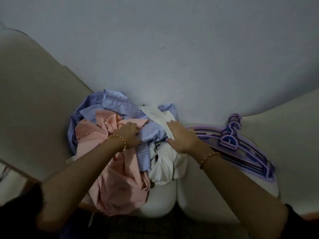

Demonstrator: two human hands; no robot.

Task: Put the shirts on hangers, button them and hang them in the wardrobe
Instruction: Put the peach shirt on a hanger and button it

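L hand (pixel 130 135) grips crumpled pink cloth shirt (pixel 112 169), front-left of white cushioned seat (pixel 160 200). R hand (pixel 181 138) lies spread flat on white cloth shirt (pixel 165 166). Best: pin pile w/ R, pull pink clear. Purple plastic hangers (pixel 241 149) at seat's right edge.

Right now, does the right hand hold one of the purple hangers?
No, the right hand lies with straight fingers on the white shirt, and the purple hangers lie stacked beside it.

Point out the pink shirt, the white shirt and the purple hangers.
pink shirt (pixel 119 183), head view, lower draped panel
white shirt (pixel 164 169), head view, bunched lower fold
purple hangers (pixel 228 142), head view, neck below hooks
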